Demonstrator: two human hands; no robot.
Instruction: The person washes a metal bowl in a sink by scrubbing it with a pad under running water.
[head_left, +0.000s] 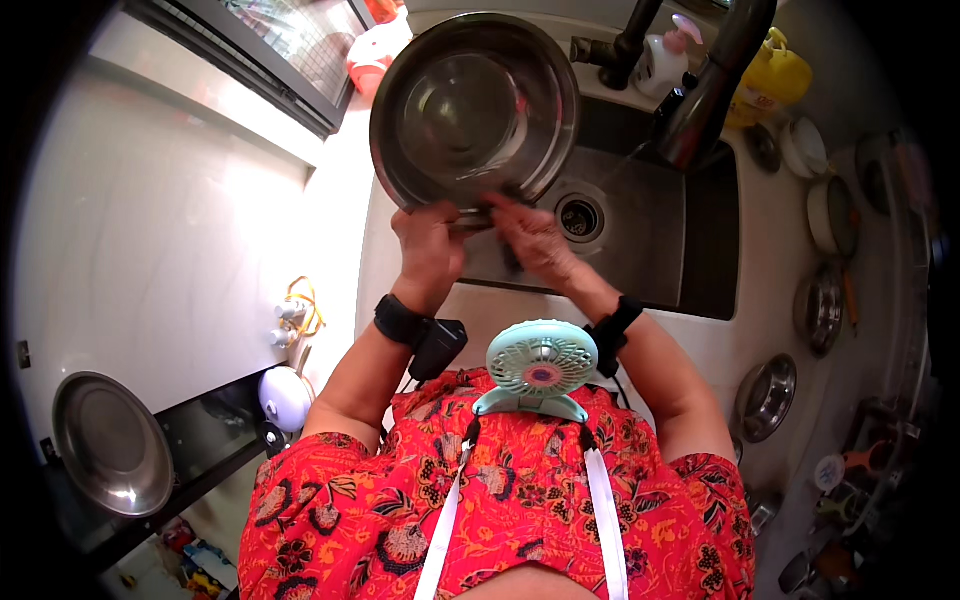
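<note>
A large round stainless steel basin (457, 112) is tilted over the left part of the sink (645, 255), its inside facing me. My left hand (431, 244) grips its near rim. Beside it, my right hand (532, 236) is at the same rim, its fingers blurred; whether they grip or only touch the metal I cannot tell. Right of the basin the sink drain (579, 217) shows. A thin stream of water seems to fall from the dark faucet (686, 135). A mint-green neck fan (542, 360) hangs at my chest.
Behind the sink stand a white pump bottle (660, 64) and a yellow jug (776, 79). Metal bowls (769, 397) and a pot (831, 217) line the right counter. A large round metal pan (112, 442) lies at the lower left, near a lavender lidded object (285, 397). A window frame (300, 52) juts in at the upper left.
</note>
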